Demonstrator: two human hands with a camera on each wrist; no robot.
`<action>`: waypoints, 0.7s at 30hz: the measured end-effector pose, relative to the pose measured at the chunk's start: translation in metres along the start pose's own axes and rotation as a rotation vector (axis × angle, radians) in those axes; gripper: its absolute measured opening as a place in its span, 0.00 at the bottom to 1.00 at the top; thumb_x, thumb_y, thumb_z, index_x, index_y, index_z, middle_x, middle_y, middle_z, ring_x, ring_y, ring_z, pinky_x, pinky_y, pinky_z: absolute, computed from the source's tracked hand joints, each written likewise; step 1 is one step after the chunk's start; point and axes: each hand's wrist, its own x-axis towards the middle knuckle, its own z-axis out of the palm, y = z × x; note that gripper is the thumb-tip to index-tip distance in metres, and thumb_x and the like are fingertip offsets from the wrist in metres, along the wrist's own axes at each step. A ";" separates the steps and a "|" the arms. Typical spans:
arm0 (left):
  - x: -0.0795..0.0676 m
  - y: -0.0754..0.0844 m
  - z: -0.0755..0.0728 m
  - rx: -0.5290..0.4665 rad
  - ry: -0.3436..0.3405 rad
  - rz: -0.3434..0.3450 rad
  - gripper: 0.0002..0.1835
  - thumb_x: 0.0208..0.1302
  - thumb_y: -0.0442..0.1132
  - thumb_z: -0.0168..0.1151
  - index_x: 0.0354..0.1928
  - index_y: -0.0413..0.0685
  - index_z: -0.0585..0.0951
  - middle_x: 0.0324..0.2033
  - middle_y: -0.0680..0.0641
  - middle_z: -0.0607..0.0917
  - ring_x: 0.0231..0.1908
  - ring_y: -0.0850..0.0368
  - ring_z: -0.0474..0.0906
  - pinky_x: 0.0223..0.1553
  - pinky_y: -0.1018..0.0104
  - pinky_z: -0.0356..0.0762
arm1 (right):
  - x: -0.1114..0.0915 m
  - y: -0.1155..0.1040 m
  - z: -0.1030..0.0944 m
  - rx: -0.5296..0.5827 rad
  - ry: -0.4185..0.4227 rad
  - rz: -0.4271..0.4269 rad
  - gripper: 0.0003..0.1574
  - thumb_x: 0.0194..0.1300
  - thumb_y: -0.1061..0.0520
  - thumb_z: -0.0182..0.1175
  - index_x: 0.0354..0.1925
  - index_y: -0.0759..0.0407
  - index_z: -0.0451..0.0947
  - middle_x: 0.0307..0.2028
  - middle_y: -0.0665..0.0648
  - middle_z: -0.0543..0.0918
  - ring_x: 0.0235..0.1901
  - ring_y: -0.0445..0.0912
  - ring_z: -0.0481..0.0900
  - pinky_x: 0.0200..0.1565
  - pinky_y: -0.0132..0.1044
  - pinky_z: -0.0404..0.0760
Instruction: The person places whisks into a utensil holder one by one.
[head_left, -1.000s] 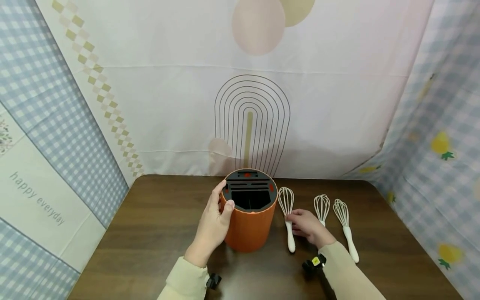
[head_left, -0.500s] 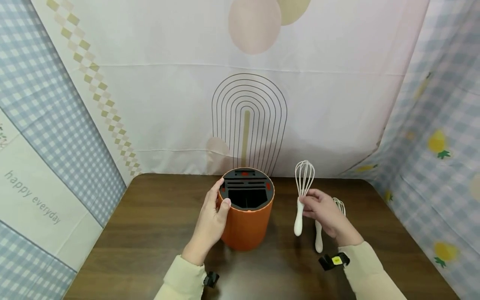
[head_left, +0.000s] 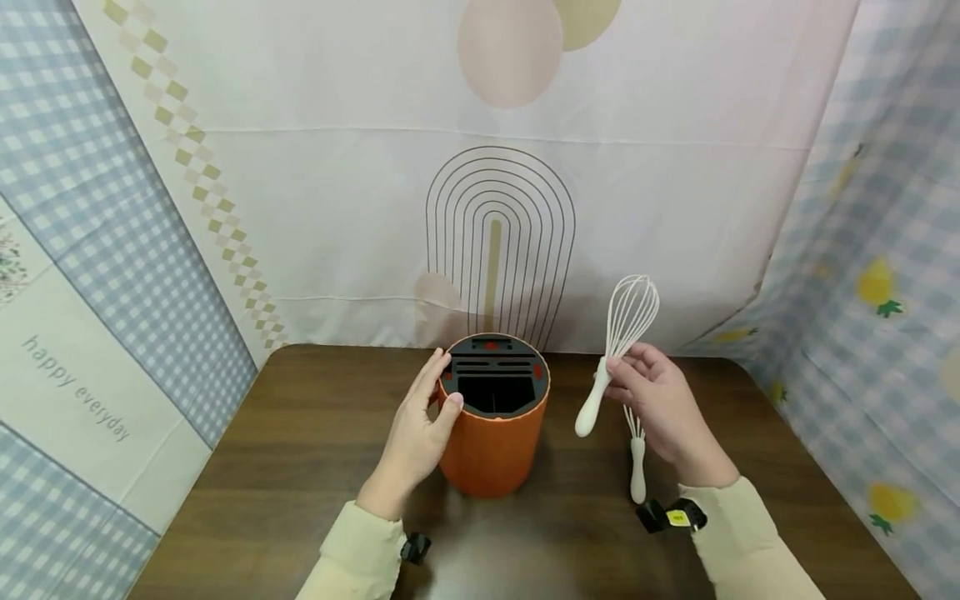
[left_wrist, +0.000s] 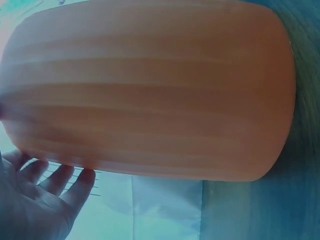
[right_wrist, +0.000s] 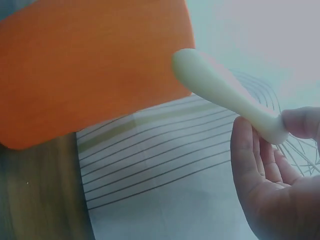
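Observation:
An orange cylindrical knife block (head_left: 493,454) with a black slotted top stands upright on the table. My left hand (head_left: 416,437) holds its left side near the rim, thumb at the front and fingers further back; the left wrist view shows fingertips against the orange wall (left_wrist: 165,100). To the right of the block, my right hand (head_left: 660,404) pinches a white whisk (head_left: 594,404) where the handle meets the wires. This whisk is raised and tilted, wires up, handle end (right_wrist: 205,75) toward the block. A second whisk (head_left: 637,471) lies below the right hand, its wire head partly covered.
The brown wooden table (head_left: 300,467) ends at a white patterned cloth (head_left: 337,208) behind the block. Checked blue cloths (head_left: 862,275) hang at both sides. Dark wrist devices (head_left: 667,517) sit at the sleeve cuffs.
My right hand has lifted the whisk off the table and raised it up and to the right, tilting it. A third whisk, earlier at the right, is now hidden. The left hand stays on the block.

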 end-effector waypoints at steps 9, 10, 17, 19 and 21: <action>0.002 -0.003 -0.004 0.014 0.017 0.044 0.32 0.67 0.53 0.58 0.71 0.56 0.65 0.70 0.59 0.63 0.60 0.59 0.71 0.59 0.59 0.71 | -0.002 -0.014 0.015 0.091 0.005 -0.087 0.23 0.68 0.61 0.59 0.54 0.73 0.65 0.40 0.59 0.79 0.41 0.48 0.82 0.45 0.41 0.82; 0.002 -0.004 -0.005 0.017 0.018 0.049 0.32 0.67 0.53 0.59 0.71 0.56 0.65 0.69 0.60 0.63 0.60 0.60 0.71 0.58 0.59 0.71 | -0.001 -0.015 0.017 0.101 0.010 -0.099 0.24 0.68 0.61 0.59 0.55 0.74 0.64 0.41 0.59 0.79 0.41 0.48 0.82 0.45 0.41 0.82; 0.002 -0.008 -0.006 -0.006 0.000 0.095 0.32 0.66 0.51 0.61 0.70 0.55 0.66 0.70 0.61 0.60 0.65 0.61 0.64 0.60 0.59 0.69 | 0.003 -0.020 0.033 0.139 0.065 -0.129 0.22 0.68 0.60 0.59 0.55 0.69 0.64 0.43 0.58 0.77 0.43 0.46 0.80 0.46 0.41 0.81; 0.003 -0.008 -0.006 -0.006 -0.002 0.112 0.32 0.66 0.50 0.61 0.70 0.55 0.66 0.70 0.60 0.61 0.66 0.60 0.62 0.60 0.58 0.69 | 0.004 -0.021 0.037 0.156 0.074 -0.133 0.22 0.68 0.60 0.59 0.54 0.68 0.64 0.43 0.58 0.77 0.43 0.46 0.80 0.46 0.41 0.81; 0.003 -0.008 -0.006 0.000 -0.002 0.122 0.31 0.66 0.50 0.61 0.69 0.55 0.67 0.70 0.60 0.61 0.66 0.60 0.62 0.60 0.59 0.69 | 0.005 -0.021 0.041 0.166 0.078 -0.136 0.22 0.68 0.59 0.59 0.54 0.67 0.64 0.43 0.58 0.77 0.43 0.46 0.80 0.47 0.42 0.81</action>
